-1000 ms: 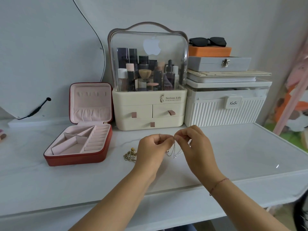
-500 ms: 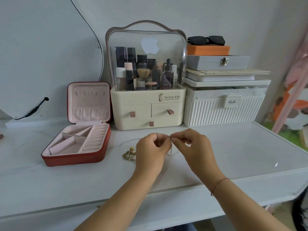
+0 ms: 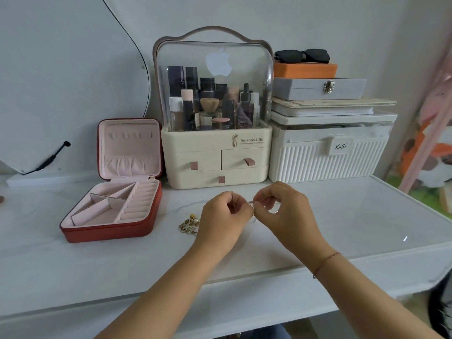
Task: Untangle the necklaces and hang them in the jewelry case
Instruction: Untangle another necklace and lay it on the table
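A thin silver necklace (image 3: 250,203) is pinched between my left hand (image 3: 223,218) and my right hand (image 3: 286,214), just above the white tabletop (image 3: 122,260); most of its chain is hidden by my fingers. A heap of gold necklace (image 3: 189,225) lies on the table just left of my left hand. The red jewelry case (image 3: 111,211) stands open at the left, its pink lid upright with a row of hooks and a pocket, its tray compartments showing nothing inside.
A cream cosmetics organizer (image 3: 216,152) with a clear dome stands behind my hands. A white ribbed box (image 3: 327,155) stacked with boxes and sunglasses (image 3: 302,55) sits at the back right. A mirror (image 3: 61,81) leans at the left.
My hands have closed in on each other with the silver chain, and the loop that hung below my fingers is drawn up out of sight. The view shifted slightly.
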A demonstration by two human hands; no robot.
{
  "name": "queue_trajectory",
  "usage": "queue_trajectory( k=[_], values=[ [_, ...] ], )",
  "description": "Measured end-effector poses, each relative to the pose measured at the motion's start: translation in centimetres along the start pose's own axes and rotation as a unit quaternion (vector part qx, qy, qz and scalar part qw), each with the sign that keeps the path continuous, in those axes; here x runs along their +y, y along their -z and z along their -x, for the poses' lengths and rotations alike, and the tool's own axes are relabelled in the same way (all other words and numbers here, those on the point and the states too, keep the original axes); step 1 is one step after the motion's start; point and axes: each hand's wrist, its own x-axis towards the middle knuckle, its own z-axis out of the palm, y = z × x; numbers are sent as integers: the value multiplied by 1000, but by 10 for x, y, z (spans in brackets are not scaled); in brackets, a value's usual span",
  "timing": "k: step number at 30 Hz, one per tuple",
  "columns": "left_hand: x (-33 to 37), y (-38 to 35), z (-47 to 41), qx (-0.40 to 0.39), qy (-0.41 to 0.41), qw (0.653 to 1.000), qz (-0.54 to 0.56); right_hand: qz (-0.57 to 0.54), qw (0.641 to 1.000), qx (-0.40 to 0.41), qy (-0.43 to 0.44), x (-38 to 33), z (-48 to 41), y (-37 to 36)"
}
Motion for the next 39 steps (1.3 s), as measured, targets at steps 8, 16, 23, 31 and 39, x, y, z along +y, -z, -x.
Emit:
queue_trajectory(
  k=[8, 16, 23, 31, 39],
  values=[
    [3, 8, -5, -46, 100, 978, 176, -148, 973, -62, -164, 1, -8, 14],
    [9, 10, -10, -122, 193, 874, 430, -220, 941, -143, -216, 6, -13, 16],
    [1, 4, -6, -143, 142, 916, 346, -267, 919, -155, -245, 1, -16, 19],
    [0, 2, -5, -112, 100, 947, 284, -249, 914, -181, -265, -1, -20, 22],
    [5, 3, -3, -155, 152, 894, 391, -314, 872, -229, -299, 0, -22, 25]
  ],
)
